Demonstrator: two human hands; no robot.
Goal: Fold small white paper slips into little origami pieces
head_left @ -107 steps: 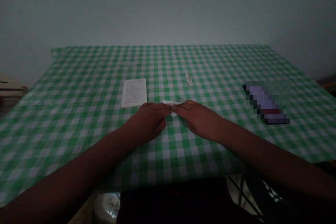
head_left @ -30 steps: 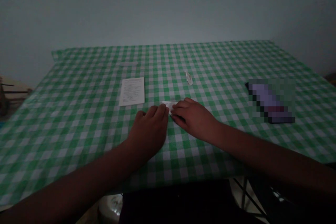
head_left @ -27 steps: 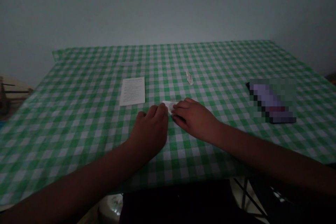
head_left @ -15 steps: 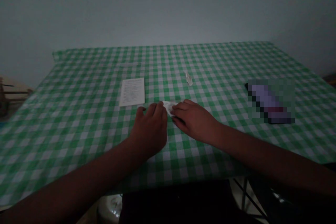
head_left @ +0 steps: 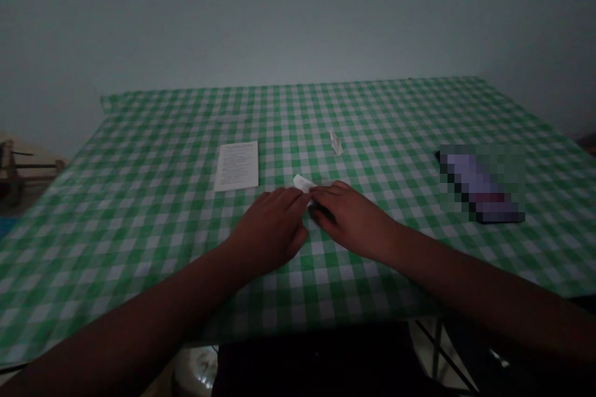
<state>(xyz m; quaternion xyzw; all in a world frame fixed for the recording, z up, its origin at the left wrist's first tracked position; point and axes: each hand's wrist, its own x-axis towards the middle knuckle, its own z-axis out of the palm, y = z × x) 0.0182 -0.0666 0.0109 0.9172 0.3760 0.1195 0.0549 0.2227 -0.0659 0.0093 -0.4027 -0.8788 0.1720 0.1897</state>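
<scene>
A small piece of white paper (head_left: pixel 303 183) lies on the tablecloth, its far end showing beyond my fingertips and the rest hidden under them. My left hand (head_left: pixel 272 227) is palm down with its fingers closed together, their tips at the paper's near side. My right hand (head_left: pixel 349 214) pinches the paper from the right, thumb below the curled fingers. The fingertips of both hands meet at the paper. Left of them, a printed sheet of paper (head_left: pixel 237 165) lies flat. A small crumpled white scrap (head_left: pixel 335 143) lies farther back.
A green and white checked tablecloth (head_left: pixel 153 211) covers the table. A phone-like object (head_left: pixel 482 189), blurred by pixel blocks, lies on the right. A faint pale strip (head_left: pixel 230 118) lies behind the printed sheet. A plain wall (head_left: pixel 288 18) stands behind the table.
My left hand has shifted right and flattened, its fingertips now against those of my right hand. The paper shows at a different angle, with its far end sticking out.
</scene>
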